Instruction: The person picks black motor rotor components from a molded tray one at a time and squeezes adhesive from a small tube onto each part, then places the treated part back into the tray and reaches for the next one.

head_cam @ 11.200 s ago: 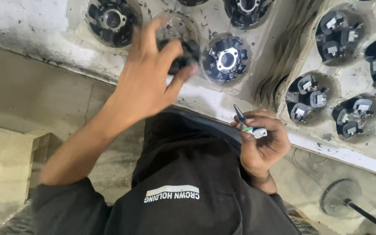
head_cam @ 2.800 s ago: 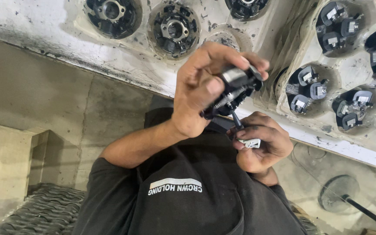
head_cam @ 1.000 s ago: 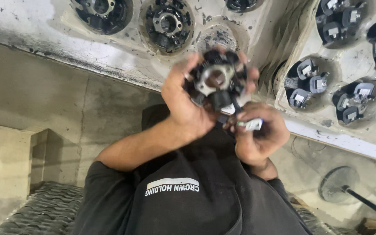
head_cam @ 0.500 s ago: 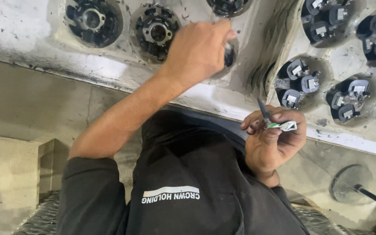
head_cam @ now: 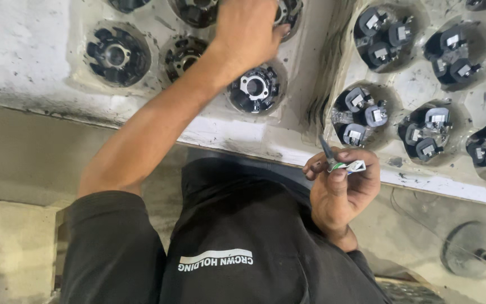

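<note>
The round black part has left the left hand (head_cam: 248, 34) — now reaching, fingers curled, over the white tray (head_cam: 40, 67) on the counter — while the right hand (head_cam: 344, 186) pinches a thin tool (head_cam: 327, 152).

Grimy white moulded tray (head_cam: 40, 62) with round black parts (head_cam: 118, 55) in its wells, second tray (head_cam: 412, 84) alongside.

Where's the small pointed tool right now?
Head view, right of centre: the pointed tool is pinched in the right hand, just below the right-hand tray of black parts.
</note>
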